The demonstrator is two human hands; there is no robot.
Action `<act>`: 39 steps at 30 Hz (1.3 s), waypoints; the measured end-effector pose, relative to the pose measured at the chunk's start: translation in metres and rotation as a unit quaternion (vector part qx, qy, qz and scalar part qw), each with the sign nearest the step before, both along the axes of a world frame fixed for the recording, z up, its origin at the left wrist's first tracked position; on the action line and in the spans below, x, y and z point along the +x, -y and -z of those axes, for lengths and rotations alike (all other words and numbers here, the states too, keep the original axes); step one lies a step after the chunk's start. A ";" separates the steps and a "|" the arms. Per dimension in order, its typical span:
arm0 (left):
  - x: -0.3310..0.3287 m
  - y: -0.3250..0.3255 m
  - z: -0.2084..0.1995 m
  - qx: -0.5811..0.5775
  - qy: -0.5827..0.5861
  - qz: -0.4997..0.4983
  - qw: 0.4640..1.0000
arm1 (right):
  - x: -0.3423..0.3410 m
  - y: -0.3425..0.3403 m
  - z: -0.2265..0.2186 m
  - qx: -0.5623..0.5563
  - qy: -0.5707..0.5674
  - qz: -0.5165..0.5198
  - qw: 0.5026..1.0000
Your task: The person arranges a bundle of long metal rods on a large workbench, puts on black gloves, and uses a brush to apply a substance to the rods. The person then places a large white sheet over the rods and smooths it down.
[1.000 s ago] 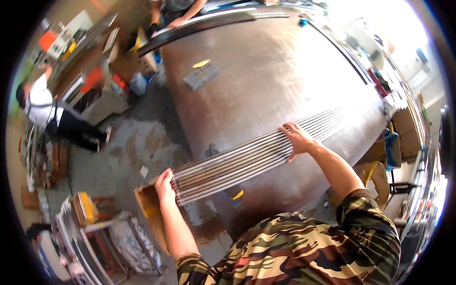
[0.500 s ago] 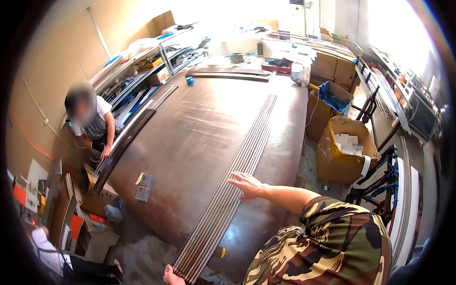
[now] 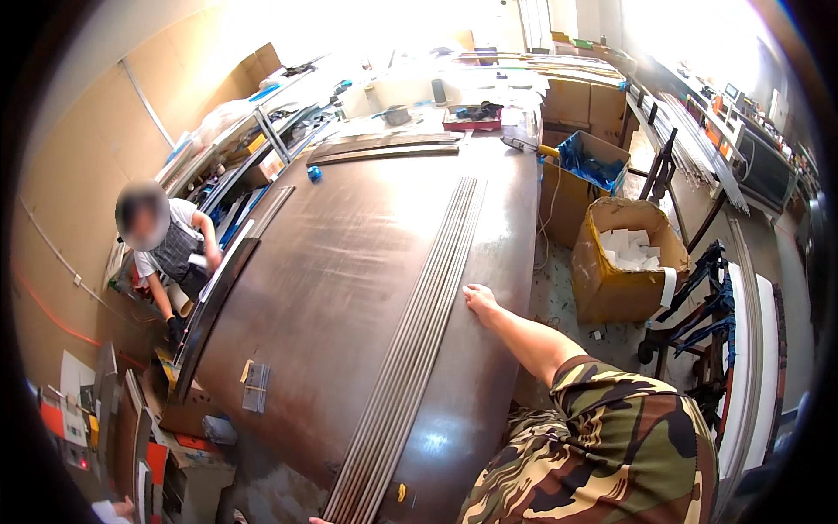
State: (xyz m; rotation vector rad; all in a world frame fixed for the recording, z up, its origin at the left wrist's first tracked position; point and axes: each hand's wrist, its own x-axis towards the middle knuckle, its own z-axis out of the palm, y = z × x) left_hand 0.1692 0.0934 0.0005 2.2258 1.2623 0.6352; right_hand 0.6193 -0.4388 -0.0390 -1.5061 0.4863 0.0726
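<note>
The largest item is the counter (image 3: 305,262), a broad brown surface with a dull sheen. The row of slim, grey-brown metal rods (image 3: 412,349) lies on it side by side and lengthwise, running from the lower edge of view toward the far side; one second ago the row ran crosswise in view (the camera has turned since).

At the left edge stands a co-worker (image 3: 175,253) in a white short-sleeved top and dark checked garment. Half a second ago one hand rested by the long dark straight bar (image 3: 216,316); it is now raised, beside a blurred white piece.

The right hand (image 3: 482,301) has left the top of the rods, where its fingers were spread. It is now just beside their right edge, fingers curled; whether they are closed, or touch the outermost rod, cannot be told.

The left hand (image 3: 321,521) shows only as a sliver at the rods' near end; its finger state cannot be told.

The small yellow object (image 3: 401,492) remains right of the rods.
</note>
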 end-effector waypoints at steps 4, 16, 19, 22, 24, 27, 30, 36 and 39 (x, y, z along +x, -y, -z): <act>0.009 -0.005 0.026 0.088 -0.104 0.005 0.991 | 0.032 -0.008 -0.001 0.094 0.011 0.022 0.995; -0.016 -0.030 0.059 0.136 -0.208 -0.018 0.968 | 0.031 0.010 -0.033 0.186 -0.008 -0.029 0.982; -0.021 -0.035 0.059 0.142 -0.217 -0.023 0.965 | 0.032 0.013 -0.046 -0.016 0.005 -0.102 0.995; -0.032 -0.039 0.059 0.146 -0.222 -0.036 0.963 | 0.045 0.016 -0.097 -0.407 0.000 -0.269 0.873; -0.038 -0.040 0.059 0.147 -0.227 -0.043 0.962 | 0.050 0.004 -0.135 -0.574 0.069 -0.380 0.722; -0.040 -0.043 0.061 0.147 -0.230 -0.041 0.961 | 0.061 -0.025 -0.142 -0.612 0.283 -0.530 0.515; -0.044 -0.044 0.064 0.150 -0.233 -0.042 0.960 | 0.075 -0.056 -0.127 -0.622 0.326 -0.606 0.374; -0.067 -0.046 0.072 0.153 -0.241 -0.058 0.957 | 0.089 -0.065 -0.125 -0.585 0.298 -0.653 0.378; -0.075 -0.049 0.076 0.156 -0.243 -0.061 0.955 | 0.089 -0.065 -0.125 -0.587 0.304 -0.651 0.373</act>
